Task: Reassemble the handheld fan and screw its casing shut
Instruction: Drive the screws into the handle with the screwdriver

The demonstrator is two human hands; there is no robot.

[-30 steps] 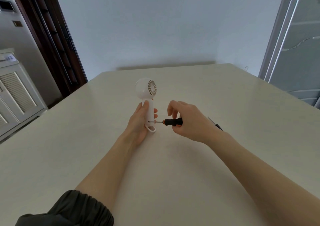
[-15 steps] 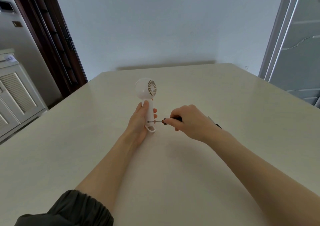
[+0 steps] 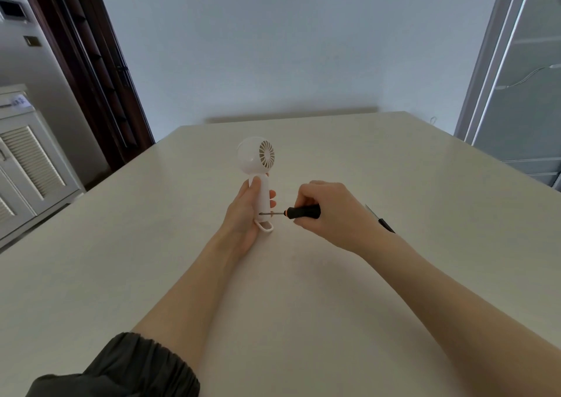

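Tabletop (image 3: 394, 275), pale and broad, spreads out on every side of the white handheld fan (image 3: 258, 165): its far edge runs along the wall well behind the fan, its left edge slants away toward a dark door frame (image 3: 91, 62) and a white louvered cabinet (image 3: 27, 159), and its right edge falls off near a glass panel (image 3: 516, 77). Bare surface lies between the fan and each of these edges.

Fan stands upright on the tabletop, its round grilled head up, its loop (image 3: 266, 227) at the base touching the surface. Left hand (image 3: 243, 214) grasps the handle from the left, thumb up along the front of it and fingertips showing past its right side. Right hand (image 3: 328, 211), just right of the fan, is curled round the black handle of a small screwdriver (image 3: 300, 212); the shaft lies level and its tip meets the lower handle, just above the loop. Behind the right wrist, farther right of the fan, a second thin dark tool (image 3: 381, 219) lies on the tabletop, mostly hidden. A dark sleeve (image 3: 121, 366) is pushed up the left forearm.
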